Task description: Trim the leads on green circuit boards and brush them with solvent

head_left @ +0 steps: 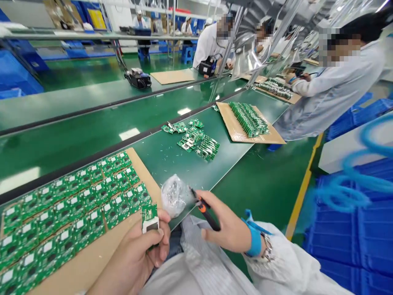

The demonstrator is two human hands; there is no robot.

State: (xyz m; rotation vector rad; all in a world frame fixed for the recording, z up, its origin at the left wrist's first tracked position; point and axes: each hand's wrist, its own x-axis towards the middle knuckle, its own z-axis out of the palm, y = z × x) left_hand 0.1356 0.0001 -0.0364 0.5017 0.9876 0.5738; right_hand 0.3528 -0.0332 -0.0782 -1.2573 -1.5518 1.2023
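Observation:
My left hand [139,250] is closed round a small green circuit board [149,217] with a white part at its lower end, held upright at the table's near edge. My right hand [225,223] grips a black and orange hand tool [204,209], likely cutters, whose tip points up-left toward a small clear plastic bag [173,194] of metal parts lying on the table edge. A blue wrist strap and a watch sit on my right wrist. Rows of similar green boards [70,209] lie on a cardboard sheet [101,250] just left of my left hand.
A loose pile of boards [196,141] lies mid-table, with another cardboard sheet of stacked boards [248,119] beyond it. A person in a white coat [331,90] works at the right; others sit farther back. A black device [138,78] stands across the belt. Blue crates [356,229] fill the right.

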